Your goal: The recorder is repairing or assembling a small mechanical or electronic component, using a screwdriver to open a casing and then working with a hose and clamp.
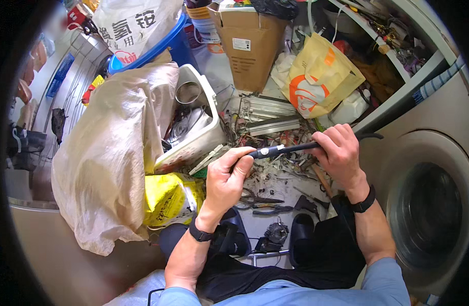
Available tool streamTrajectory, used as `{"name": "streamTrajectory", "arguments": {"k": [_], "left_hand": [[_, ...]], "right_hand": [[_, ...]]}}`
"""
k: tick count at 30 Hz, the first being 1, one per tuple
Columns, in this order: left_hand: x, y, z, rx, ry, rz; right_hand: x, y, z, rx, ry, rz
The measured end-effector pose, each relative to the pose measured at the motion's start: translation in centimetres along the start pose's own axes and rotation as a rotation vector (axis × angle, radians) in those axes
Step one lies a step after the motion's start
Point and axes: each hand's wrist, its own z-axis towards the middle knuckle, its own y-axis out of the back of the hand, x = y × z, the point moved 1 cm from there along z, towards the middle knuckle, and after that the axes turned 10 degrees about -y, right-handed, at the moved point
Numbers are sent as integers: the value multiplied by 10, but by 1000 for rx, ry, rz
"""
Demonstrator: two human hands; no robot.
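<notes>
Light-blue fabric shirt [295, 296] nearest; beyond it, the left hand [225, 176] and right hand [341, 153] clamp a slim black rod-like piece [294, 148], spaced apart presumably to steady it, above dark-handled pliers [273, 210] lying handily on the pale floor [255, 224].

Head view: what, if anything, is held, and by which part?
A black cable: left hand at its thicker section, right hand on its thinner length.
</notes>
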Motion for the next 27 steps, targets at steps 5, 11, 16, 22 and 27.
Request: {"name": "streamTrajectory", "arguments": {"k": [5,11,16,22,27], "left_hand": [[-1,5,0,106,90,-105],[-7,4,3,300,116,-77],[-16,6,8,383,42,124],[-15,1,4,273,-145,175],[-18,-4,-1,184,-306,394]], "right_hand": [[0,5,2,-98,37,-14],[6,7,2,-157,95,1],[14,8,2,-135,119,-36],[30,6,3,-154,158,-101],[43,4,1,-155,169,-79]]}}
